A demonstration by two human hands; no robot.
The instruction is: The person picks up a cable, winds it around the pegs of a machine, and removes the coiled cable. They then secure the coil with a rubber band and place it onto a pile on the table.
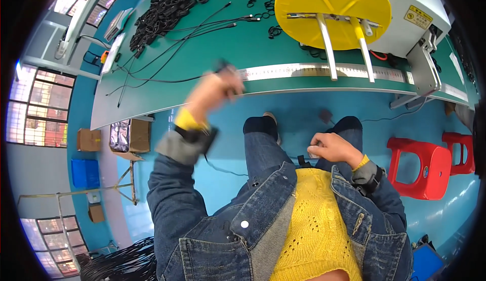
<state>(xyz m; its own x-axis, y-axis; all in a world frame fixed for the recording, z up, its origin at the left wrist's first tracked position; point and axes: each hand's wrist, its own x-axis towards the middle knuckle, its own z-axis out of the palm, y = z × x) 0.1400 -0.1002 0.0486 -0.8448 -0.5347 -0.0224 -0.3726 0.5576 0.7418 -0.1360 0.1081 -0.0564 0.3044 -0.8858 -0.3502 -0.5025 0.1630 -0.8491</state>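
Observation:
My left hand [213,90] is over the front edge of the green table, smeared by motion, its fingers closed on a black cable [174,81]. A dark, blurred end of it sticks up above the fingers. The rest of this cable trails left across the tabletop. Over my right thigh, my right hand [333,147] is held with fingers curled in; what is inside them, if anything, is hidden. Several loose black cables with plugs [202,27] lie on the table beyond my left hand. A long steel ruler [283,71] runs along the table's front edge.
A heap of black coiled cables [169,8] covers the table's far left. Black rings [266,7] lie near a machine [415,0] with a round yellow disc [304,28] and two white rods. Red stools [422,169] stand at right, an open cardboard box [137,137] at left.

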